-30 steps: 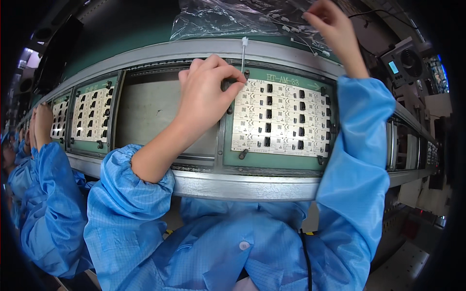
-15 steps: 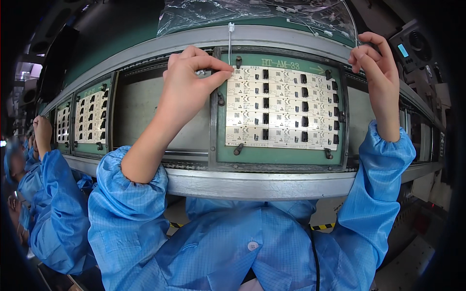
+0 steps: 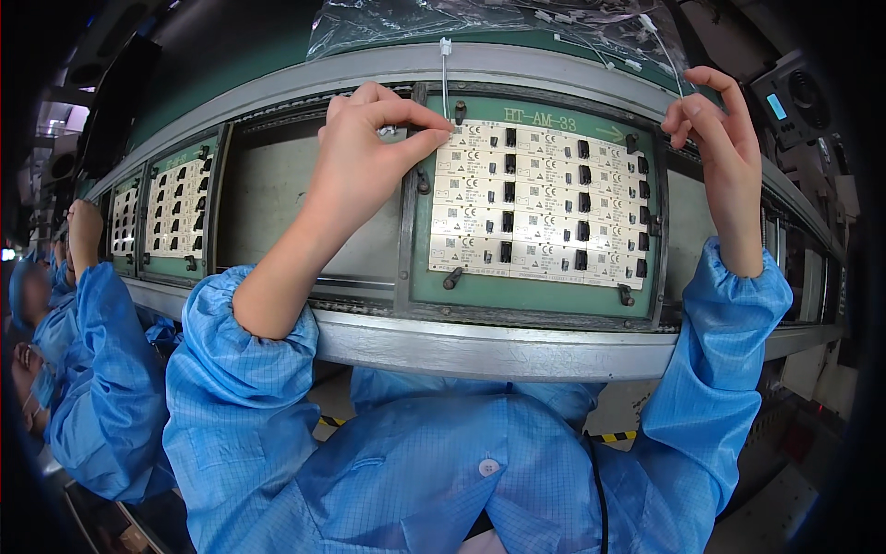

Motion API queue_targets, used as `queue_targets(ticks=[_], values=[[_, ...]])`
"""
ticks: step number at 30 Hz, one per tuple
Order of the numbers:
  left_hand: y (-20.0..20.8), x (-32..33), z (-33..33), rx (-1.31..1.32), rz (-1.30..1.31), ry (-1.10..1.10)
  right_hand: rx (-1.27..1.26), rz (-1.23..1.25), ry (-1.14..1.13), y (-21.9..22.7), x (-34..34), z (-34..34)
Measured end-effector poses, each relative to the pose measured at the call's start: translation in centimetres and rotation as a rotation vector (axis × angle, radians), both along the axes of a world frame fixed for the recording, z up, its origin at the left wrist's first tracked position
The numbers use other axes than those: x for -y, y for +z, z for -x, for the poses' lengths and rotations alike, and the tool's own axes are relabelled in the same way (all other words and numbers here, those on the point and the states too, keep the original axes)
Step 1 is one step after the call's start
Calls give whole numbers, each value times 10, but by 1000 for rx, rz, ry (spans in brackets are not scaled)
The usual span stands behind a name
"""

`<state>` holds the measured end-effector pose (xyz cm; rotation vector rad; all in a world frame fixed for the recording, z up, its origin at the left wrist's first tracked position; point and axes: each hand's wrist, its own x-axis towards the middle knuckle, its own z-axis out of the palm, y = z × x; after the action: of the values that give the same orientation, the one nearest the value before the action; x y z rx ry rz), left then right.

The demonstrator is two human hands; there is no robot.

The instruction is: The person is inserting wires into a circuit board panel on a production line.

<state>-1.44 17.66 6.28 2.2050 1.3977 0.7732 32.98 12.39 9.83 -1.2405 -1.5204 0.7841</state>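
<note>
A board panel [image 3: 544,218] of several pale, printed circuit boards with black components lies in a green fixture [image 3: 526,297]. My left hand [image 3: 374,152] pinches at the panel's upper left corner, at the lower end of a white wire [image 3: 446,83]. That wire stands up past the fixture's edge and ends in a white connector [image 3: 446,46]. Another small pale piece shows under the left fingers, too hidden to name. My right hand [image 3: 720,129] is raised beyond the fixture's upper right, fingers curled around the end of a second wire [image 3: 666,57] with a white connector.
A clear plastic bag [image 3: 415,26] with several wires lies behind the metal rail [image 3: 369,66]. Further fixtures [image 3: 175,263] with boards sit along the line at left, where a co-worker's blue sleeve [image 3: 106,369] reaches in. A dark device with a lit display [image 3: 776,106] stands at far right.
The second wire's connector now shows above my right hand, near the bag. My left hand keeps its pinch at the same corner. The whole view has shifted slightly.
</note>
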Motion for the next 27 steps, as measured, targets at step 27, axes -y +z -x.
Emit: queue_targets(ticks=[27], values=[[49,-41,-124,-372,-625,-299,-95,-119,123,4,15,20]])
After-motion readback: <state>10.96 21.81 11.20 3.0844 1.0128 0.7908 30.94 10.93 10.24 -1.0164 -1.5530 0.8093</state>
